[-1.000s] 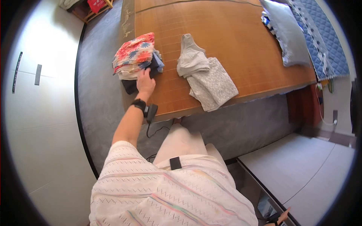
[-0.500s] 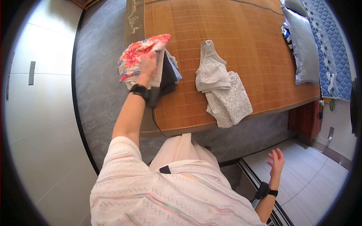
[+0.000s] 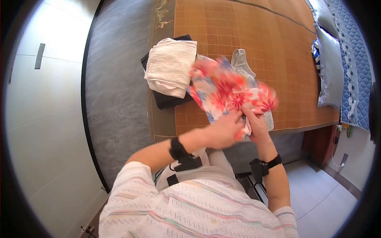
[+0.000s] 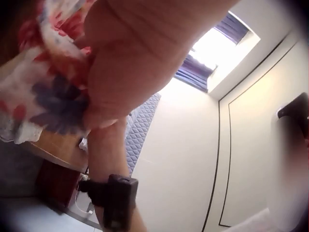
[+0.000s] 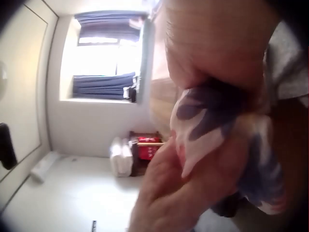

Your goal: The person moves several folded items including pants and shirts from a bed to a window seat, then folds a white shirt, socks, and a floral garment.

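A floral garment (image 3: 238,99) with red and blue flowers on white hangs in front of me, blurred by motion. My right hand (image 3: 258,126) pinches its near edge with the thumb on top. Close beside it, my left hand (image 3: 226,129) grips the same edge, its fingers partly lost in blur. Cloth bunches between both hands (image 5: 188,179) in the right wrist view. Behind the garment, a light grey sleeveless top (image 3: 241,63) is mostly hidden, lying with patterned grey cloth (image 3: 269,119).
To the left, a folded white garment (image 3: 170,67) tops dark folded clothes (image 3: 170,102) on the bed's woven mat (image 3: 293,59). A grey pillow (image 3: 331,71) and blue quilted cover (image 3: 357,91) line the right side. White cabinet doors (image 3: 43,103) stand at far left.
My left hand has lifted the floral garment off the clothes pile and carried it right, uncovering the white garment. My right hand has come up from the lower right and taken hold of it.
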Action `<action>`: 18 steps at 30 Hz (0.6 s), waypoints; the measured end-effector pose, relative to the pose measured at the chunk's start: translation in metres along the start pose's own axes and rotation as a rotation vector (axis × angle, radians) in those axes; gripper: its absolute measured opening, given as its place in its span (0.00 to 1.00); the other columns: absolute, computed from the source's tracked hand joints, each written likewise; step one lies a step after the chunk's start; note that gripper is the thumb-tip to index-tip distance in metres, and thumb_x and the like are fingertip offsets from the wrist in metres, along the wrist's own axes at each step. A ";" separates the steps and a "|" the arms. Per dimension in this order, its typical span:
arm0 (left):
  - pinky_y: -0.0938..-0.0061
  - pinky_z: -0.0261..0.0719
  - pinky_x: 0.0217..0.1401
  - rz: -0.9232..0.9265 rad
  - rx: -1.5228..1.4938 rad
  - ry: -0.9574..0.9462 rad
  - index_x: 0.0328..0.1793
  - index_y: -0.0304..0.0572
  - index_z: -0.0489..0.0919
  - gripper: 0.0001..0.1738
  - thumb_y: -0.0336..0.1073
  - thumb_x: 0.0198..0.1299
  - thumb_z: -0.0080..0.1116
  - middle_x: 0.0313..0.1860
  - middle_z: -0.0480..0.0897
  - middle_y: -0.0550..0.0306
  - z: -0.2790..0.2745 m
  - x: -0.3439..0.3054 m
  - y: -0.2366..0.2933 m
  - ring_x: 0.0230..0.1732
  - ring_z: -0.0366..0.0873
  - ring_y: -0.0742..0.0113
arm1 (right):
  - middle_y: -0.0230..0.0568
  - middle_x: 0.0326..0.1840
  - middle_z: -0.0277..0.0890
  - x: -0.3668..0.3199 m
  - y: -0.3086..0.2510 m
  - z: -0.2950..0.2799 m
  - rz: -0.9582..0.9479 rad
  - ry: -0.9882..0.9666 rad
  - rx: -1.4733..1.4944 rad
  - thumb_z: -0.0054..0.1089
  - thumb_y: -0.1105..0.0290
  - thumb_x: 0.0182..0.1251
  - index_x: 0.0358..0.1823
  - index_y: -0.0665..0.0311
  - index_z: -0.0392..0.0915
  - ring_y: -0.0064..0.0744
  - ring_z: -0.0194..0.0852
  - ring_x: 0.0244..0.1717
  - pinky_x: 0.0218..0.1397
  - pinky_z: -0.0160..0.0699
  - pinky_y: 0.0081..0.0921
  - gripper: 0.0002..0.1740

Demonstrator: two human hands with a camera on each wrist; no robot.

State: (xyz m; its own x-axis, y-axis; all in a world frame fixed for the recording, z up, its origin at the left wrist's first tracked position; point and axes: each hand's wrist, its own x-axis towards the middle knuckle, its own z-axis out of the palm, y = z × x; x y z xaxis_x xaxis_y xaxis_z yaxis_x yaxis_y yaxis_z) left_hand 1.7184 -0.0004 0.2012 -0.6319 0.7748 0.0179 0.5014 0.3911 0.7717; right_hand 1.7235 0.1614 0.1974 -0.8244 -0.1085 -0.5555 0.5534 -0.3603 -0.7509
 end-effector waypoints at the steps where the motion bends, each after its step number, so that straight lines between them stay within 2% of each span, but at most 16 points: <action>1: 0.61 0.64 0.62 -0.002 0.075 0.050 0.55 0.34 0.70 0.26 0.37 0.50 0.59 0.54 0.72 0.43 0.005 -0.004 0.009 0.59 0.67 0.46 | 0.34 0.48 0.73 0.002 0.012 -0.008 0.001 0.113 0.054 0.56 0.71 0.63 0.56 0.65 0.68 0.23 0.72 0.49 0.48 0.73 0.23 0.20; 2: 0.61 0.64 0.62 0.000 0.069 0.056 0.55 0.34 0.70 0.26 0.37 0.50 0.59 0.54 0.72 0.43 0.001 -0.005 0.002 0.59 0.67 0.46 | 0.34 0.48 0.73 -0.003 0.018 -0.021 0.002 0.115 0.046 0.56 0.71 0.63 0.56 0.65 0.68 0.23 0.72 0.49 0.48 0.73 0.23 0.20; 4: 0.60 0.65 0.61 -0.162 -0.694 -0.100 0.54 0.34 0.71 0.27 0.37 0.46 0.60 0.52 0.74 0.44 -0.025 -0.009 -0.029 0.56 0.69 0.46 | 0.34 0.51 0.72 -0.021 0.024 -0.042 0.051 0.224 0.013 0.54 0.73 0.63 0.57 0.66 0.66 0.25 0.71 0.51 0.51 0.71 0.25 0.21; 6: 0.61 0.66 0.60 -0.361 0.008 0.162 0.56 0.37 0.71 0.28 0.38 0.46 0.61 0.51 0.74 0.46 -0.033 -0.005 -0.089 0.53 0.70 0.47 | 0.35 0.53 0.71 -0.047 0.026 -0.061 0.083 0.245 0.001 0.54 0.74 0.62 0.58 0.66 0.65 0.26 0.70 0.52 0.53 0.70 0.25 0.22; 8: 0.59 0.65 0.61 -0.648 0.513 0.454 0.61 0.40 0.67 0.35 0.41 0.43 0.62 0.57 0.69 0.43 -0.023 -0.013 -0.152 0.58 0.65 0.45 | 0.36 0.55 0.71 -0.068 0.031 -0.074 0.101 0.258 -0.005 0.53 0.75 0.62 0.59 0.67 0.65 0.27 0.69 0.53 0.55 0.69 0.26 0.23; 10: 0.57 0.64 0.62 -0.866 0.694 0.377 0.63 0.39 0.65 0.37 0.39 0.42 0.62 0.62 0.65 0.42 -0.032 -0.010 -0.171 0.62 0.59 0.42 | 0.36 0.58 0.69 -0.089 0.038 -0.083 0.152 0.288 -0.025 0.54 0.75 0.62 0.61 0.66 0.64 0.27 0.68 0.55 0.56 0.68 0.27 0.24; 14: 0.54 0.65 0.60 -0.898 0.549 0.355 0.66 0.43 0.62 0.37 0.34 0.45 0.56 0.63 0.64 0.41 -0.039 -0.010 -0.216 0.63 0.60 0.43 | 0.35 0.56 0.70 -0.113 0.039 -0.079 0.167 0.306 0.045 0.53 0.75 0.63 0.60 0.65 0.65 0.26 0.69 0.53 0.55 0.69 0.25 0.22; 16: 0.58 0.68 0.58 -0.762 0.388 0.428 0.64 0.42 0.64 0.35 0.27 0.44 0.52 0.58 0.70 0.39 -0.049 -0.014 -0.231 0.59 0.67 0.44 | 0.34 0.55 0.71 -0.118 0.043 -0.082 0.180 0.320 0.039 0.53 0.75 0.63 0.59 0.65 0.65 0.25 0.70 0.52 0.55 0.69 0.24 0.22; 17: 0.60 0.70 0.56 -0.829 0.385 0.435 0.59 0.38 0.69 0.31 0.24 0.43 0.50 0.48 0.76 0.38 -0.057 -0.015 -0.231 0.52 0.73 0.44 | 0.35 0.55 0.71 -0.120 0.048 -0.084 0.165 0.313 0.063 0.53 0.75 0.64 0.59 0.65 0.65 0.26 0.70 0.52 0.54 0.71 0.25 0.22; 18: 0.59 0.69 0.56 -0.786 0.369 0.465 0.57 0.36 0.71 0.28 0.24 0.43 0.49 0.46 0.77 0.37 -0.065 -0.021 -0.236 0.51 0.73 0.43 | 0.35 0.55 0.72 -0.122 0.052 -0.085 0.152 0.306 0.085 0.52 0.75 0.64 0.60 0.65 0.65 0.26 0.71 0.52 0.54 0.72 0.26 0.21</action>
State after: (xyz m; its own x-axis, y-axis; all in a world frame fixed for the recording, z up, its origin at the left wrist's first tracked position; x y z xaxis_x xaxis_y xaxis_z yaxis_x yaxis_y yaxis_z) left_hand 1.5747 -0.1412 0.0600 -0.9942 -0.0142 -0.1062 -0.0583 0.9031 0.4254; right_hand 1.8630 0.2345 0.1960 -0.6526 0.1115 -0.7494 0.6442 -0.4390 -0.6263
